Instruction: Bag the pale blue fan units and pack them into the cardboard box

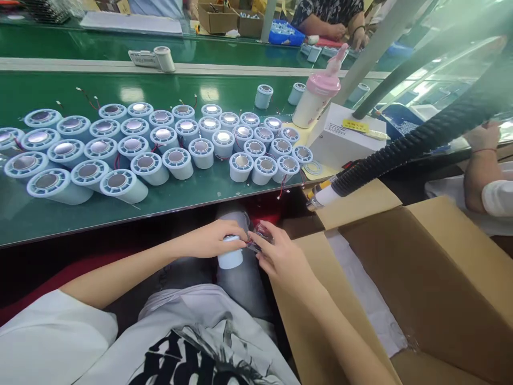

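Over my lap, my left hand (pixel 226 239) is closed around a light blue cylindrical housing (pixel 231 259), gripping its upper part. The fingers hide much of its top. Just to the right, my right hand (pixel 280 254) is closed on a small, shiny see-through piece with dark red in it (pixel 261 233). This piece is close to the left fingertips, and its exact shape is too small to tell. Many matching light blue housings (pixel 119 184) stand on the green bench in front of me, several with thin red and black wires (pixel 281 188) coming out.
An open cardboard box (pixel 433 267) with white lining stands at my right. Above its near flap hangs a black ribbed hose (pixel 385 147). A pink-topped bottle (pixel 316 96) and a white box (pixel 340 139) stand at the bench's right end. Co-workers sit across and at right.
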### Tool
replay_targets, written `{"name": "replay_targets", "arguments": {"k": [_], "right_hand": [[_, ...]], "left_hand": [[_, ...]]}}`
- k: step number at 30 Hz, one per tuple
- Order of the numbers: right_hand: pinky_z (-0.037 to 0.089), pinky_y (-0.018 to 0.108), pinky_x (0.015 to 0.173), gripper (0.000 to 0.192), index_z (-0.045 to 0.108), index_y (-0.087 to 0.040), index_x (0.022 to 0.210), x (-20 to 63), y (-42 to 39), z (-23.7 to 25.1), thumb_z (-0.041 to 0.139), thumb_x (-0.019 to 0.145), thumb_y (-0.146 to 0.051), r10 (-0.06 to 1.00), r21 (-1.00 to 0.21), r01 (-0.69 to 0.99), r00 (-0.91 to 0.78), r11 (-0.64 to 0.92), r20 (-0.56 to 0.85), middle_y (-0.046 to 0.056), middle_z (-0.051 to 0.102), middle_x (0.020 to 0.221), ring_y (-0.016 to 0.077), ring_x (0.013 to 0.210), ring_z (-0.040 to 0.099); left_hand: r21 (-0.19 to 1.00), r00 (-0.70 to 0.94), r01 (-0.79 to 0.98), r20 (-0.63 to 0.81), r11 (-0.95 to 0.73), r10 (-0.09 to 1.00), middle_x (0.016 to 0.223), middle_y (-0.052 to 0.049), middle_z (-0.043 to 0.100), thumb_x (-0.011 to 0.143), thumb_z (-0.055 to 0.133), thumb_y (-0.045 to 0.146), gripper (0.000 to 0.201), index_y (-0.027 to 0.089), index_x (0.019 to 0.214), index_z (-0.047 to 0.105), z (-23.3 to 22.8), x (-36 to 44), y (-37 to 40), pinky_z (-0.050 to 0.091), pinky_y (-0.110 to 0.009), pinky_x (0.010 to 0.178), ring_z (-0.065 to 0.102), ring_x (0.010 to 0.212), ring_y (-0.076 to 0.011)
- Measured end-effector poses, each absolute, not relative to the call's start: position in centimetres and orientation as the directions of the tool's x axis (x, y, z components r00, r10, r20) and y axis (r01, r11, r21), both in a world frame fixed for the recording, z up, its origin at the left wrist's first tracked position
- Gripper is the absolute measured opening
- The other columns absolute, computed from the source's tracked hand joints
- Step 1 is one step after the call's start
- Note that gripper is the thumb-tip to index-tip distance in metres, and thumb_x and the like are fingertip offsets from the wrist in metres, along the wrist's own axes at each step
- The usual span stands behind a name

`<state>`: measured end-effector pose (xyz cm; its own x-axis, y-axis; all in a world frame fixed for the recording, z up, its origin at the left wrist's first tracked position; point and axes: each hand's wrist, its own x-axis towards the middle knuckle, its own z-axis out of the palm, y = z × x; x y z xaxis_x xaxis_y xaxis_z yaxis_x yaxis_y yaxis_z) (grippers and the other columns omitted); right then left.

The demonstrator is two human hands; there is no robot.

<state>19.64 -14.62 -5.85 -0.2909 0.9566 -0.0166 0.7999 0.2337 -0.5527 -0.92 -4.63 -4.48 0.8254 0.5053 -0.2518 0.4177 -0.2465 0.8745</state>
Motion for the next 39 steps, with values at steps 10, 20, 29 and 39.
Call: {"name": "replay_targets", "arguments": {"k": [10, 20, 29, 39], "right_hand": [[0.048, 0.034, 0.085, 0.028, 0.064, -0.018, 0.074, 19.1, -14.1, -5.2, 0.048, 0.091, -0.034, 0.988, -0.916, 0.400, -0.144, 0.004, -0.058, 0.010, 0.050, 0.116, 0.0225, 0.110, 0.052], [0.050, 0.031, 0.073, 0.032, 0.062, -0.018, 0.049, 19.9, -14.2, -5.6, 0.064, 0.077, -0.032, 0.978, -0.979, 0.060, 0.078, -0.196, -0.192, 0.007, 0.064, 0.096, 0.0196, 0.090, 0.062], [0.043, 0.044, 0.104, 0.040, 0.063, -0.027, 0.115, 20.4, -15.6, -5.7, 0.072, 0.076, -0.023, 0.980, -0.881, 0.437, -0.160, 0.181, 0.122, 0.007, 0.054, 0.136, 0.0255, 0.124, 0.053], [0.054, 0.042, 0.094, 0.045, 0.053, -0.024, 0.120, 20.7, -16.4, -5.2, 0.070, 0.079, -0.025, 0.981, -0.961, 0.257, -0.188, 0.100, 0.052, 0.009, 0.061, 0.124, 0.0244, 0.114, 0.059]], "left_hand": [[0.867, 0.765, 0.258, 0.087, -0.427, 0.639, 0.102, -0.007, 0.052, 0.060, 0.080, 0.047, 0.063, 0.022, 0.115, 0.063, -6.7, -1.1, -5.3, 0.045, -0.036, 0.090, 0.054, 0.098, -0.0222], [0.975, 0.924, 0.068, 0.018, -0.212, 0.381, 0.128, -0.013, 0.057, 0.071, 0.075, 0.030, 0.063, 0.022, 0.129, 0.053, -6.8, -0.4, -5.0, 0.047, -0.036, 0.094, 0.055, 0.115, -0.0259], [0.945, 0.816, 0.003, -0.192, 0.327, 0.546, 0.132, -0.011, 0.051, 0.072, 0.074, 0.026, 0.062, 0.026, 0.129, 0.048, -7.1, -0.6, -6.9, 0.056, -0.031, 0.076, 0.062, 0.099, -0.0198], [0.997, 0.864, 0.071, -0.067, 0.010, 0.499, 0.140, -0.011, 0.049, 0.069, 0.077, 0.022, 0.077, 0.029, 0.137, 0.045, -5.2, -1.4, -6.6, 0.049, -0.038, 0.096, 0.053, 0.122, -0.0281]]}}
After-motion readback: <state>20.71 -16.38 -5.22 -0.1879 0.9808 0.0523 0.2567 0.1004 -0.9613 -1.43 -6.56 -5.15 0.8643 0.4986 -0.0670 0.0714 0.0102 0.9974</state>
